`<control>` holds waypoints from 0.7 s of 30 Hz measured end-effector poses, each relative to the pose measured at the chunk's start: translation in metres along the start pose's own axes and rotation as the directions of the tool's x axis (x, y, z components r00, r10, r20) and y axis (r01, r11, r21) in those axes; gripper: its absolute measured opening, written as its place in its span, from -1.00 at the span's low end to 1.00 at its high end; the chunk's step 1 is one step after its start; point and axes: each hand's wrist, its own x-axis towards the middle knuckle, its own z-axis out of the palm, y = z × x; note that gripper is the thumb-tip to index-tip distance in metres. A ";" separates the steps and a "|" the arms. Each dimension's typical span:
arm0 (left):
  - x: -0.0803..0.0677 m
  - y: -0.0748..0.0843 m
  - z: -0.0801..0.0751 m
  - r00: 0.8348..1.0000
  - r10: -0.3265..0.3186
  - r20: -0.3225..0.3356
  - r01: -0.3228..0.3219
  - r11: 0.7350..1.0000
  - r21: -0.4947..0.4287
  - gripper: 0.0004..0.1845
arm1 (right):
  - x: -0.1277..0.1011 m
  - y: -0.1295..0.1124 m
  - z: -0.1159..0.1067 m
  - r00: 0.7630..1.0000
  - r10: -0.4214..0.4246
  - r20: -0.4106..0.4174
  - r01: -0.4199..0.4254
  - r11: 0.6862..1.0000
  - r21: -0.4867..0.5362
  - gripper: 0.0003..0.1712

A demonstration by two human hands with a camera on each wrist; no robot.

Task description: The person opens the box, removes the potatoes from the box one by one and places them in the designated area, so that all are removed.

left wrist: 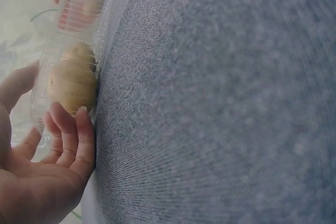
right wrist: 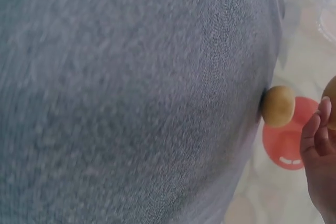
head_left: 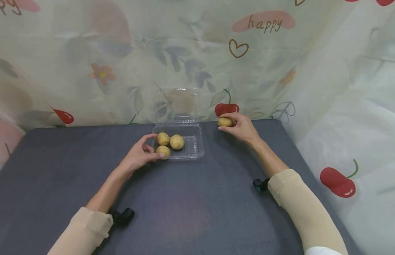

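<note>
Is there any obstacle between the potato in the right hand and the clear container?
Nothing visible stands between the potato and the container; only its right wall may need clearing. The lid stands open behind.

On the table (head_left: 184, 198), near its far edge, we see the box (head_left: 199, 147), and behind it the raised lid (head_left: 176, 106), before the cloth (head_left: 197, 53). Inside the box, at left, we find the front potato (head_left: 163, 151), the back potato (head_left: 163, 139) behind it, and the third potato (head_left: 176, 142) to their right. The left hand (head_left: 138, 156) is at the box's left side. Right of the box, the right hand (head_left: 241, 128) has a held potato (head_left: 225, 122); near this, one more potato (right wrist: 278, 106) lies on the table.
</note>
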 end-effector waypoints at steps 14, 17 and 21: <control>-0.001 0.000 0.000 1.000 0.002 -0.002 -0.002 1.000 -0.016 -0.16 | -0.003 0.023 -0.011 0.995 0.082 -0.063 -0.079 0.996 0.043 -0.46; -0.001 0.000 0.000 1.000 0.010 -0.001 -0.010 1.000 -0.014 -0.16 | -0.003 0.028 -0.015 0.993 0.088 -0.074 -0.086 0.996 0.036 -0.46; 0.000 0.000 0.000 1.000 0.010 -0.001 -0.010 1.000 -0.016 -0.16 | -0.004 0.034 -0.018 0.991 0.096 -0.091 -0.095 0.995 0.015 -0.45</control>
